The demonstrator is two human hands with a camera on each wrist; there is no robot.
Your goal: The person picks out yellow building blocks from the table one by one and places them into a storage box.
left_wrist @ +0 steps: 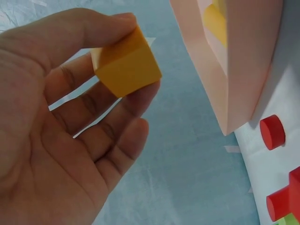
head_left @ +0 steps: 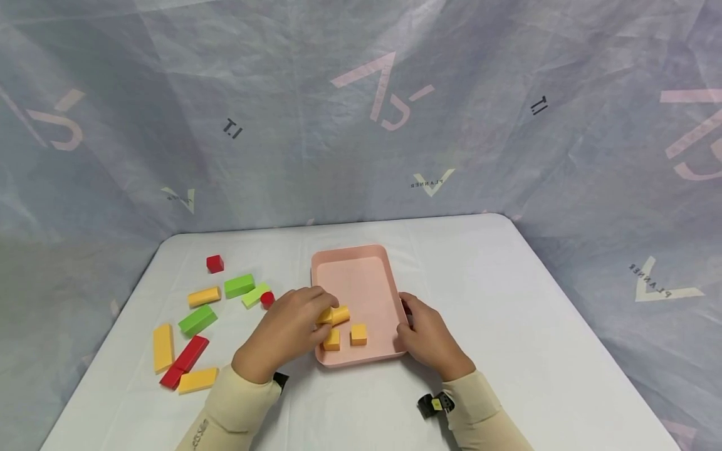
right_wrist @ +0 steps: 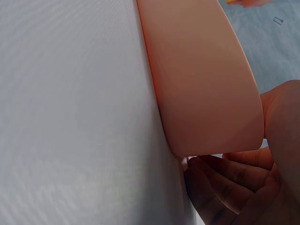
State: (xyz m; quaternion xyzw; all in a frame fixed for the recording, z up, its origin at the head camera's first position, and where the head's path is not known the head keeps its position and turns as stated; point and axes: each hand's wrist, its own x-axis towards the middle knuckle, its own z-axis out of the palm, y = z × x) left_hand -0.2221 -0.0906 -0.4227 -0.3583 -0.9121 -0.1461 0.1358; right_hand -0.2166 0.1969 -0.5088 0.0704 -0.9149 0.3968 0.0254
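Note:
A yellow block (left_wrist: 126, 63) is pinched between the thumb and fingertips of my left hand (head_left: 290, 326), over the left side of a pink tray (head_left: 361, 275). In the tray, close by those fingers, lie a yellow cylinder (head_left: 341, 314) and two yellow cubes, one nearer the left wall (head_left: 331, 340) and one to its right (head_left: 358, 334). My right hand (head_left: 429, 332) grips the tray's right side near the front corner, its thumb at the rim and its fingers against the outer wall, which shows large in the right wrist view.
Left of the tray, several loose blocks lie on the white table (head_left: 485, 282): a red cube (head_left: 215, 264), a red cylinder (head_left: 267, 299), green blocks (head_left: 198, 320), yellow blocks (head_left: 163, 348) and red blocks (head_left: 190, 354). A grey printed cloth (head_left: 304, 125) hangs behind the table.

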